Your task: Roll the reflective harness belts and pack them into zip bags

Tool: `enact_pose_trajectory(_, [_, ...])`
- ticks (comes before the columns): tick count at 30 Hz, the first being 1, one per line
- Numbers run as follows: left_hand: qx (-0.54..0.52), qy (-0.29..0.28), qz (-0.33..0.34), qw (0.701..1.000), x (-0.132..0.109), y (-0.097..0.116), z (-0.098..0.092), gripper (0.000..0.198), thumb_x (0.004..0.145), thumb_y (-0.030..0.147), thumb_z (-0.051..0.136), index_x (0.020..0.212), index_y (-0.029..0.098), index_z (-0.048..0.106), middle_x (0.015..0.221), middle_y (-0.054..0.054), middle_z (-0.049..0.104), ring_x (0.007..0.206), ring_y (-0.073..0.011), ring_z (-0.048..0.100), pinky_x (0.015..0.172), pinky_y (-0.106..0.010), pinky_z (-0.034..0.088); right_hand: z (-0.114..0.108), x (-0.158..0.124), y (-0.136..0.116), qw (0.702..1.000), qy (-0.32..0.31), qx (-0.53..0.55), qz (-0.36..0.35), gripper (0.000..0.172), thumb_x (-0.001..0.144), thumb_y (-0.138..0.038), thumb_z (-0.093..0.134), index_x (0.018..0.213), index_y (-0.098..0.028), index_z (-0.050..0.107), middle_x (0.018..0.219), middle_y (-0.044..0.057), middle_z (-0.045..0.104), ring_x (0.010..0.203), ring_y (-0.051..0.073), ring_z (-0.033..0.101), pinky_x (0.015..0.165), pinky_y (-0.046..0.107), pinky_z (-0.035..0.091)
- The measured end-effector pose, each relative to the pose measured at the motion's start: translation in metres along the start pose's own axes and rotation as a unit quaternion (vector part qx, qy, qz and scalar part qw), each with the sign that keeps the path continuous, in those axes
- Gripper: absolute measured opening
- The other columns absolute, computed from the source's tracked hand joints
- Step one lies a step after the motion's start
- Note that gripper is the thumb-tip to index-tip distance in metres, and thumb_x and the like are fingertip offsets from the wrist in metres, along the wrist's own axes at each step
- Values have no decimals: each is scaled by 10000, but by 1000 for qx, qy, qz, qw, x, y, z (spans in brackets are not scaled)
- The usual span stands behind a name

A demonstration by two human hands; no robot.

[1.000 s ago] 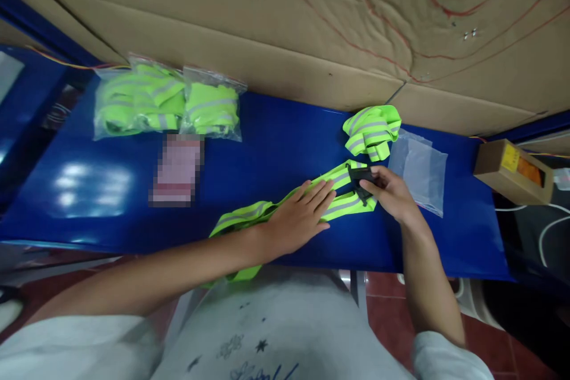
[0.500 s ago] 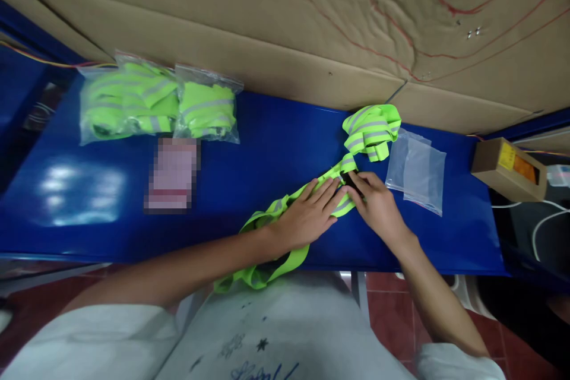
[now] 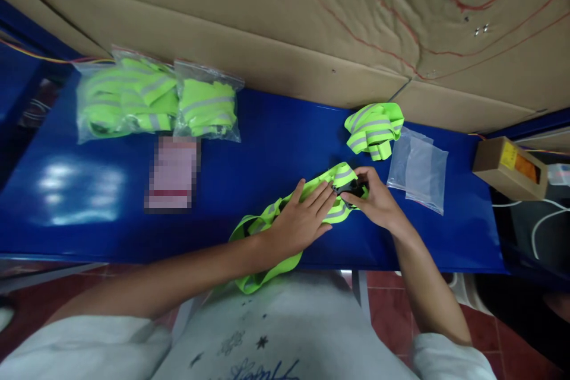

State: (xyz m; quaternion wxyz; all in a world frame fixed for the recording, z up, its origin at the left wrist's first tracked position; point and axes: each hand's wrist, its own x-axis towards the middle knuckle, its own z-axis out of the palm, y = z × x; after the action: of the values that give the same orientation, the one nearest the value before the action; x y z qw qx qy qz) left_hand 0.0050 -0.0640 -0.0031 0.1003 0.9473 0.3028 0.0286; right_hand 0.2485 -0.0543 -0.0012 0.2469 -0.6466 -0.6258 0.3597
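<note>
My left hand [image 3: 297, 221] lies flat, fingers apart, on the strap [image 3: 339, 213], my right hand [image 3: 376, 198] pinches its black buckle [image 3: 348, 188], and lifting the left could let folds spring loose

Neon straps [image 3: 342, 173] (grey-striped) on blue table [image 3: 285, 130]

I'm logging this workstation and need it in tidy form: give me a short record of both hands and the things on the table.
Left hand: laid flat, fingers spread, over the yellow-green strap
Right hand: thumb and fingers gripping the black buckle
Surface: blue table
Back right: folded strap bundle, beside flat clear bags
Back left: filled bags with yellow-green straps inside
Left, nearer: pinkish item, pixelated, unidentifiable
</note>
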Motion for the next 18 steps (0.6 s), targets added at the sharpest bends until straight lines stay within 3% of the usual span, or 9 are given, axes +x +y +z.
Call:
enact_pose_trajectory(3, [1, 6, 3, 1000, -2, -2, -1, 646, 1084, 471, 348, 1622, 114, 319, 1710, -128, 228, 1615, -284, 187, 1306, -624, 205, -5, 4, -5, 988, -27, 130, 77, 583, 754, -515, 839, 1154, -258, 501, 868, -9, 656, 838, 202, 625, 795, 361, 514])
enact_pose_trajectory(7, [0, -6, 8, 1000, -7, -10, -6, 672, 1084, 502, 335, 1649, 150, 246, 1716, -94, 226, 1604, -278, 222, 1309, -614, 206, -20, 9, -7, 958, -48, 248, 135, 709, 667, -489, 909, 1253, -247, 590, 878, -9, 673, 874, 190, 636, 786, 318, 505])
enact_pose_trajectory(10, [3, -8, 3, 1000, -13, -17, -10, 702, 1077, 533, 345, 1655, 153, 226, 1717, -82, 230, 1607, -281, 207, 1322, -589, 184, -24, 9, -6, 958, -54, 254, 122, 648, 726, -468, 882, 1289, -243, 654, 949, 8, 686, 928, 182, 631, 834, 308, 491])
enact_pose_trajectory(13, [11, -23, 8, 1000, -18, -21, -15, 710, 1075, 534, 361, 1651, 136, 239, 1721, -90, 212, 1608, -282, 201, 1325, -564, 183, -22, 8, -3, 969, -38, 222, 100, 460, 773, -477, 842, 1139, -226, 723, 943, 10, 667, 894, 175, 605, 819, 303, 475])
enact_pose_trajectory(18, [14, -50, 6, 999, -18, -22, -21, 664, 1084, 458, 384, 1649, 135, 246, 1726, -92, 189, 1598, -286, 231, 1309, -574, 205, -20, 8, 4, 983, 48, 161, 74, 288, 812, -462, 788, 924, -219, 683, 848, -3, 607, 803, 166, 567, 765, 303, 468])
